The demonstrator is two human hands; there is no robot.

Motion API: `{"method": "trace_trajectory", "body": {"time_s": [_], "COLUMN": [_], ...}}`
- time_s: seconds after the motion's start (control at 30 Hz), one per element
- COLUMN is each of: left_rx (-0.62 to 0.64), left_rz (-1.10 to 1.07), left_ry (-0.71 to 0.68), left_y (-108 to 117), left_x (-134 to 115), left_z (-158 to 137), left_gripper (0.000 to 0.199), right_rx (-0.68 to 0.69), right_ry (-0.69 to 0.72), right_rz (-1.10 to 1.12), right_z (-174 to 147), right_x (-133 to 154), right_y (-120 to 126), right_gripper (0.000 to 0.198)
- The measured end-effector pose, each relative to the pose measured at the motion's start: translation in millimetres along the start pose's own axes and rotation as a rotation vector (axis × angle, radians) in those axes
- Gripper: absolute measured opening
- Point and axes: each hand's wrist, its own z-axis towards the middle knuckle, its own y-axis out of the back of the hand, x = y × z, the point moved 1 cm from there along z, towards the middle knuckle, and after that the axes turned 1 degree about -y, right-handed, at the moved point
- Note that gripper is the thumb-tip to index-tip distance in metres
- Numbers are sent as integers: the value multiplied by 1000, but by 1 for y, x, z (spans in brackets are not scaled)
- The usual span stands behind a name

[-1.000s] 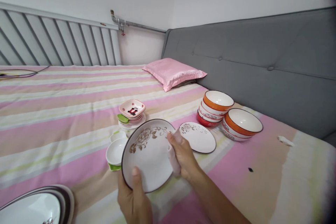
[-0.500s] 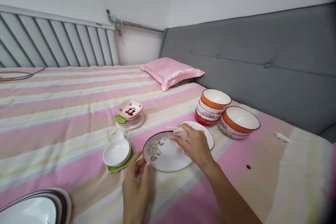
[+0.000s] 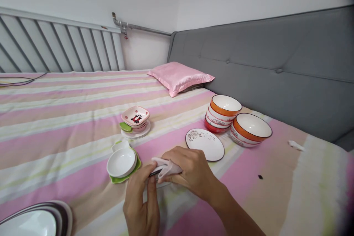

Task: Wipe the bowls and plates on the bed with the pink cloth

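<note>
My left hand [image 3: 142, 195] pinches the dark rim of a plate [image 3: 155, 172], which is seen almost edge-on and mostly hidden by my hands. My right hand [image 3: 190, 171] is closed on a pale pink cloth [image 3: 168, 169] folded over the plate's edge. Just beyond lies a flat white oval plate [image 3: 206, 145] with a brown flower pattern. Close to my left hand, a small white dish [image 3: 121, 163] sits on a green leaf-shaped dish [image 3: 136, 167].
Stacked bowls [image 3: 225, 108] with an orange-banded one on top stand beside another orange-rimmed bowl [image 3: 251, 129]. A pink square dish [image 3: 135, 115] tops a small stack. Nested plates [image 3: 62, 210] are at lower left. A pink pillow [image 3: 181, 75] lies by the grey headboard [image 3: 265, 51] on the striped bedsheet [image 3: 69, 132].
The plate in my left hand has turned from face-up to nearly edge-on. My right hand with the cloth has moved left and down to its rim, uncovering the plate behind.
</note>
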Motion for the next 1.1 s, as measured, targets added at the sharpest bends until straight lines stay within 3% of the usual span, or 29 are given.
{"method": "trace_trajectory", "body": {"time_s": [0.3,0.53,0.97,1.1], "left_rx": [-60,-132,-262,-287], "left_rz": [25,-19,-31,-14], "left_ry": [110,318,539,575], "left_y": [-2,-1,2,5], "left_x": [10,14,13,12], "left_z": [-2,-3,1,3], "left_gripper": [20,23,35,35], "right_rx": [-115,-195,-83,-8], "right_ry": [7,-126,-327,-329], "right_rz": [175,356,593,818], "right_z": [4,5,3,3], "right_x": [-9,-27,-43,-41], "right_y": [-8,-22,-40,-37], "right_gripper": [36,38,43,40]}}
